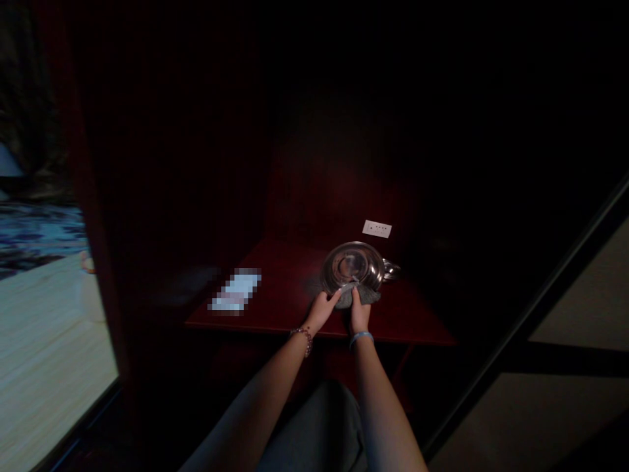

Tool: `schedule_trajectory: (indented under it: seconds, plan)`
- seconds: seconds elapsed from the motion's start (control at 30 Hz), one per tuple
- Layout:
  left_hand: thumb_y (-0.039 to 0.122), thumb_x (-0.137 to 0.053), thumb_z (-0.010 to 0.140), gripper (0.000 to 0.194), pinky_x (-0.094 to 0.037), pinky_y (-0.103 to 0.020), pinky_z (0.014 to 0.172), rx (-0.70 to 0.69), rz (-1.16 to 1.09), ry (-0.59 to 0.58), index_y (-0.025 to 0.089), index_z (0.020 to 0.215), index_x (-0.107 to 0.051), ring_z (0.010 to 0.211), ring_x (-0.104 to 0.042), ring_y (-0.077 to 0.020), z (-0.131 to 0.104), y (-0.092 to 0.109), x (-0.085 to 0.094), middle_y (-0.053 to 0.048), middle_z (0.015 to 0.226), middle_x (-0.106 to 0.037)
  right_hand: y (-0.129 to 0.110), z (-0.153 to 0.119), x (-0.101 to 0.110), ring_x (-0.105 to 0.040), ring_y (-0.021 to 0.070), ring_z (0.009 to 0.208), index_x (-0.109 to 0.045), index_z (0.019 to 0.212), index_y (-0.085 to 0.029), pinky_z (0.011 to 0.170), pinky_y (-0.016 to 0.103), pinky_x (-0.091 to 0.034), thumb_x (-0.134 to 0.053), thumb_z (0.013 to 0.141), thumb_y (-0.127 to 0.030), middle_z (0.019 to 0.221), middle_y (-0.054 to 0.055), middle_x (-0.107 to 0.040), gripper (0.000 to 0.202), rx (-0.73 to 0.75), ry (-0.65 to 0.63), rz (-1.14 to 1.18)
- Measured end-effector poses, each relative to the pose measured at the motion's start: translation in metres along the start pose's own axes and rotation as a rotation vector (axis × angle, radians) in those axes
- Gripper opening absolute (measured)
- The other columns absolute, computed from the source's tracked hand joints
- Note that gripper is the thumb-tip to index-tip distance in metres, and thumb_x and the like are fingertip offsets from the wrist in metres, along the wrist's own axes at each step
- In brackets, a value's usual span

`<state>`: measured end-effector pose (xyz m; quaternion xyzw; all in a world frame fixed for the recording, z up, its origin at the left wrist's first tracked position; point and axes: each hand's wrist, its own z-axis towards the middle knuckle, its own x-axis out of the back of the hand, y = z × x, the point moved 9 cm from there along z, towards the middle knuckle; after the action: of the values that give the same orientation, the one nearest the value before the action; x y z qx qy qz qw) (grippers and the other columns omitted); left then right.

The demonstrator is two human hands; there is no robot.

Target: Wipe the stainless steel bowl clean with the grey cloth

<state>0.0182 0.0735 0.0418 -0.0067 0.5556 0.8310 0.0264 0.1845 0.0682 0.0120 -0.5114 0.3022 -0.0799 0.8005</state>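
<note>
Wiping, it seems — left hand gripping the bowl, right hand pinching cloth at its rim — next likely calls for turning it.

Beaded left bracelet; pale-blue right wristband; greyish clothing below.

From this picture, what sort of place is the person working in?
Probably a dim indoor booth or desk nook: a dark red, flat desktop meets a dark red upright back panel, which carries a white rectangular plate, apparently a power socket.
</note>
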Motion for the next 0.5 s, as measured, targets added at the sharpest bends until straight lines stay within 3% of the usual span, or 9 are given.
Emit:
schedule_trajectory:
  seconds: [0.17, 0.4, 0.5]
  plan:
    - [0.053, -0.055, 0.083, 0.044, -0.049, -0.034, 0.088, -0.015, 0.005, -0.016, 0.012, 0.085, -0.072, 0.090, -0.068, -0.0242, 0.004, -0.005, -0.001, -0.012, 0.088, -0.075, -0.003, -0.002, -0.002, -0.064, 0.0241, 0.113, -0.066, 0.118, -0.010, 0.100, 0.035, -0.048, -0.074, 0.070, -0.048, 0.119, 0.013, -0.070, 0.062, 0.019, -0.014, -0.008]
    - [0.061, -0.048, 0.085, 0.053, -0.047, -0.027, 0.065, -0.007, 0.034, 0.198, 0.013, 0.071, -0.065, 0.066, -0.060, -0.0182, 0.002, -0.006, 0.023, -0.005, 0.064, -0.065, -0.003, -0.003, -0.003, -0.064, 0.0225, 0.114, -0.064, 0.121, -0.011, 0.101, 0.035, -0.047, -0.070, 0.074, -0.048, 0.124, 0.013, -0.067, 0.059, 0.037, 0.005, -0.020]
    - [0.061, -0.045, 0.087, 0.053, -0.048, -0.027, 0.065, -0.025, -0.006, 0.302, 0.013, 0.076, -0.066, 0.068, -0.061, -0.0180, -0.001, -0.003, 0.034, -0.006, 0.069, -0.066, -0.002, -0.002, -0.005, -0.064, 0.0225, 0.114, -0.064, 0.120, -0.011, 0.102, 0.036, -0.047, -0.070, 0.074, -0.049, 0.125, 0.013, -0.067, 0.060, 0.041, -0.007, -0.014]
